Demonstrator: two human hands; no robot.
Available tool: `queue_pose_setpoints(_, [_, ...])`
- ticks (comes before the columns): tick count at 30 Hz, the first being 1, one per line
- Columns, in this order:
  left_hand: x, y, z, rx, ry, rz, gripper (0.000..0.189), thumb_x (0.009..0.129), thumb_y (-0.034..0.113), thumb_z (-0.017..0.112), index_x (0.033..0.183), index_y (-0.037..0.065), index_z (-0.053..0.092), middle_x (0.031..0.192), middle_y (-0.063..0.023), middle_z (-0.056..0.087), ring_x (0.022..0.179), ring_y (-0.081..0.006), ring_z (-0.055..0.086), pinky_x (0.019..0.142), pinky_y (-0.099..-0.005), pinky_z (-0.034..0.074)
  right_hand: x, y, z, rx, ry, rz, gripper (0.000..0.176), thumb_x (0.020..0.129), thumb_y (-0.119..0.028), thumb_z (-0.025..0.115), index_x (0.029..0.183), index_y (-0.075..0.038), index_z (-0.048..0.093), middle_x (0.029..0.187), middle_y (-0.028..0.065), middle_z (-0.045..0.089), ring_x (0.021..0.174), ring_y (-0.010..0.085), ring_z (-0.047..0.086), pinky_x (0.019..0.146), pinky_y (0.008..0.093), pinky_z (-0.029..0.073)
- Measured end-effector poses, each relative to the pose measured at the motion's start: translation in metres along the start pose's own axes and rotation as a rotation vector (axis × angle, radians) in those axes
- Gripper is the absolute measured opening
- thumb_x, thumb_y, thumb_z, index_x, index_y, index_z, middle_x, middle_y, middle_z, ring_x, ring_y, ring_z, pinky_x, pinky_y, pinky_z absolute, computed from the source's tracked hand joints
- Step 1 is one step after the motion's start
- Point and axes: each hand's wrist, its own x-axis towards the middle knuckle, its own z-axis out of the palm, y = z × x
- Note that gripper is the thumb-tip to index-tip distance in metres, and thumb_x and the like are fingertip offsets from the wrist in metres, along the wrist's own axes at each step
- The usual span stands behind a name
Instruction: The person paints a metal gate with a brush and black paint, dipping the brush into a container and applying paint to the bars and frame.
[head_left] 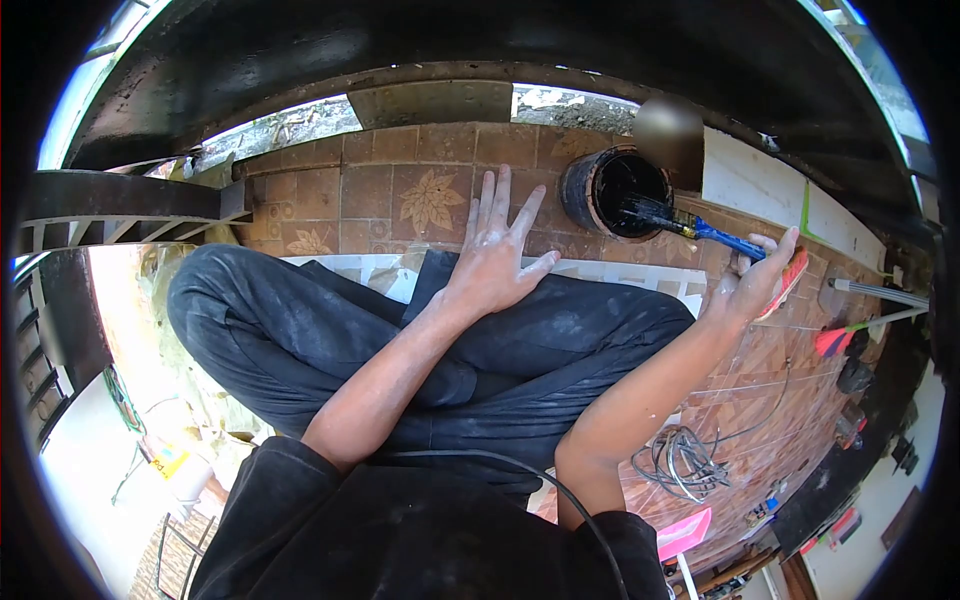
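Observation:
My right hand [752, 282] grips the blue handle of a paintbrush [730, 240] near its end. The brush's dark bristles reach over the rim into a round bucket [578, 195] of glossy black paint. To the left of that bucket, my left hand [497, 250] is held out over my crossed legs with its fingers spread and nothing in it. Whitish dust marks both hands and my dark trousers [570, 315]. Just beyond my left fingertips are brown floor tiles [430, 195] with a leaf pattern.
A black painted panel [450, 35] arches across the far side. Printed paper sheets [690, 283] lie by my legs. At right are a coiled cable [685, 465], a red object [790, 285] behind my right hand and a pink dustpan [683, 533]. Dark slatted railing [130, 210] stands left.

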Motion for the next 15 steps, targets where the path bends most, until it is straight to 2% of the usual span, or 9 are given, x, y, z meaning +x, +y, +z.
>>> queue_pose_setpoints(1, [0.000,0.000,0.000,-0.010,0.002,0.001,0.074,0.081,0.039,0.059,0.141,0.008,0.028,0.146,-0.0298,0.003,0.135,-0.0467,0.002,0.108,-0.0533,0.011,0.000,0.000,0.000,0.030,-0.021,0.015,0.041,0.085,-0.044,0.060,0.072,-0.006,0.051,0.063,0.0041,0.047,0.053,0.0076,0.040,0.048,0.0209,0.029])
queue_pose_setpoints(5, [0.000,-0.001,0.001,-0.015,0.008,0.006,0.073,0.081,0.039,0.059,0.140,0.007,0.030,0.146,-0.0299,0.003,0.135,-0.0466,0.002,0.108,-0.0534,0.011,0.000,0.004,0.005,0.071,0.056,-0.007,0.043,0.086,-0.049,0.056,0.079,-0.007,0.048,0.062,0.0026,0.041,0.049,0.0071,0.036,0.045,0.0204,0.026])
queue_pose_setpoints(7, [-0.001,-0.001,0.001,-0.015,0.017,0.006,0.073,0.080,0.037,0.061,0.141,0.012,0.030,0.146,-0.0286,0.002,0.136,-0.0449,0.002,0.108,-0.0530,0.013,0.002,0.006,0.002,0.103,-0.114,0.056,0.043,0.087,-0.051,0.054,0.087,-0.009,0.046,0.063,0.0021,0.039,0.051,0.0073,0.035,0.046,0.0198,0.026])
queue_pose_setpoints(8, [-0.001,-0.001,0.001,-0.016,0.018,0.006,0.073,0.080,0.037,0.061,0.141,0.012,0.030,0.146,-0.0286,0.002,0.136,-0.0449,0.002,0.108,-0.0530,0.013,0.003,0.007,0.003,0.103,-0.115,0.055,0.043,0.087,-0.051,0.054,0.087,-0.009,0.046,0.063,0.0021,0.039,0.051,0.0073,0.035,0.046,0.0198,0.026])
queue_pose_setpoints(10, [-0.001,-0.001,0.001,-0.014,0.024,0.009,0.072,0.080,0.037,0.061,0.140,0.010,0.031,0.146,-0.0291,0.002,0.136,-0.0450,0.002,0.108,-0.0525,0.013,-0.004,0.003,0.014,0.105,-0.064,0.025,0.052,0.091,-0.051,0.044,0.070,-0.003,0.045,0.052,0.0000,0.034,0.040,0.0080,0.029,0.044,0.0208,0.028])
queue_pose_setpoints(15, [-0.002,-0.003,0.001,-0.008,0.034,0.015,0.072,0.080,0.037,0.061,0.139,0.009,0.032,0.146,-0.0298,0.003,0.136,-0.0451,0.002,0.108,-0.0525,0.013,-0.014,-0.002,0.021,0.062,0.021,0.001,0.043,0.091,-0.049,0.046,0.081,-0.006,0.045,0.057,0.0006,0.037,0.041,0.0077,0.029,0.041,0.0198,0.026])
